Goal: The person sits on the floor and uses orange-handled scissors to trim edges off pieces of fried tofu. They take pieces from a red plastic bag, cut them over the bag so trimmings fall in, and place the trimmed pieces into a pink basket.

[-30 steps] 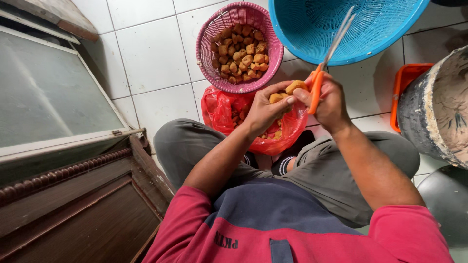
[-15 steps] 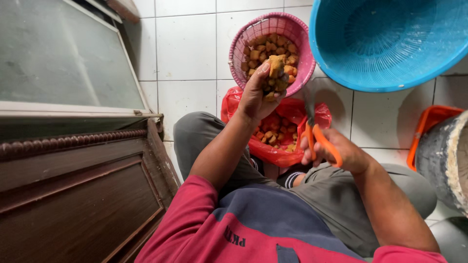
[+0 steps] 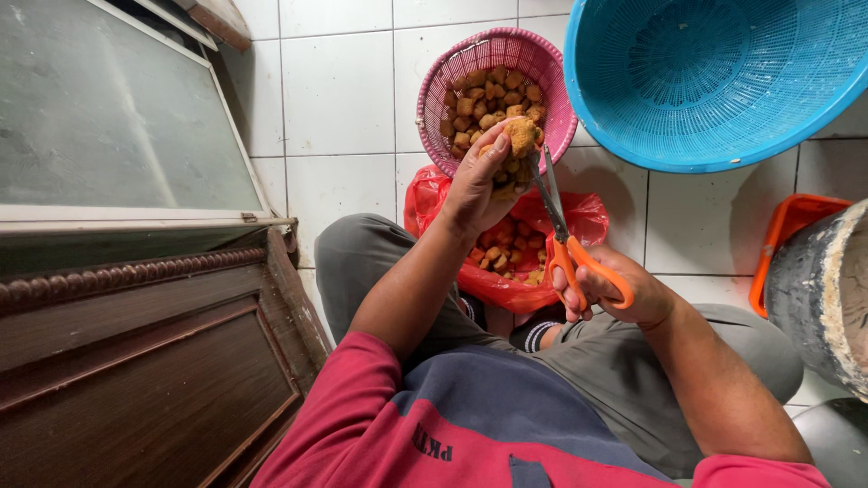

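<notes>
A white tiled floor (image 3: pixel 339 99) runs under a seated person, with a dark carved wooden door (image 3: pixel 136 361) at nine o'clock. The left hand (image 3: pixel 479 185) pinches a golden-brown fried tofu puff (image 3: pixel 522 136) between thumb and fingertips, over the near rim of a round pink plastic basket (image 3: pixel 551 68) filled with cut pieces at twelve o'clock. The right hand (image 3: pixel 619 289) is curled through the handles of orange-handled steel scissors (image 3: pixel 565 239), whose blade tips touch the puff. A red plastic bag (image 3: pixel 588 217) of puffs lies between the legs, just below the basket. A large blue plastic colander (image 3: pixel 714 81) sits at one o'clock.
</notes>
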{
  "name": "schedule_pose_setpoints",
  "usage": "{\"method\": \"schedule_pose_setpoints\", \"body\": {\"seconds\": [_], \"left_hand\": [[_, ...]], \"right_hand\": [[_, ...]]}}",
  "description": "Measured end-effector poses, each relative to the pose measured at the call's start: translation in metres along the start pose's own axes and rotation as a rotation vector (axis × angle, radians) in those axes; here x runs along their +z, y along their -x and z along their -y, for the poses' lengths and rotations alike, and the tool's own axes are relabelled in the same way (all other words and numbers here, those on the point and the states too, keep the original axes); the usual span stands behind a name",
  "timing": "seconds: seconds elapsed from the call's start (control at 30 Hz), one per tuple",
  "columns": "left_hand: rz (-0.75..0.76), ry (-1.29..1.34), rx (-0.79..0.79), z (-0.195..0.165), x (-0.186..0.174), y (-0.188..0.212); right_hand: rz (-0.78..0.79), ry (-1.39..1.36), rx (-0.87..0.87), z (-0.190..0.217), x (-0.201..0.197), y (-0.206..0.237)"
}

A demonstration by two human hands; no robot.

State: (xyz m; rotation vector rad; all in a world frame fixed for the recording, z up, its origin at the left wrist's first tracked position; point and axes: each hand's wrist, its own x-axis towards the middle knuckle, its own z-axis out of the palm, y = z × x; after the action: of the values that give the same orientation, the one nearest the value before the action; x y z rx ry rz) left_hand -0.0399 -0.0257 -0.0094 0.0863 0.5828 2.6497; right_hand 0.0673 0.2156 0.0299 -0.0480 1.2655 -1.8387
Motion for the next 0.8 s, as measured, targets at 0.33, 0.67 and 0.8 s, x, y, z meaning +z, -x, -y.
{"method": "schedule_pose_setpoints", "body": {"seconds": [0.33,0.67,0.8], "left_hand": [[-0.129,-0.053,-0.014,-0.008,0.001,0.0],[0.097,-0.375,-0.06,-0.003,-0.007,0.01],[0.074,-0.372,-0.083,0.004,-0.006,0.014]], "right_hand": [[0.048,-0.016,0.016,0.003,-0.002,-0.001],[0.011,0.0,0.0,0.012,0.001,0.004],[-0.068,0.121,-0.009,0.012,0.003,-0.003]]}}
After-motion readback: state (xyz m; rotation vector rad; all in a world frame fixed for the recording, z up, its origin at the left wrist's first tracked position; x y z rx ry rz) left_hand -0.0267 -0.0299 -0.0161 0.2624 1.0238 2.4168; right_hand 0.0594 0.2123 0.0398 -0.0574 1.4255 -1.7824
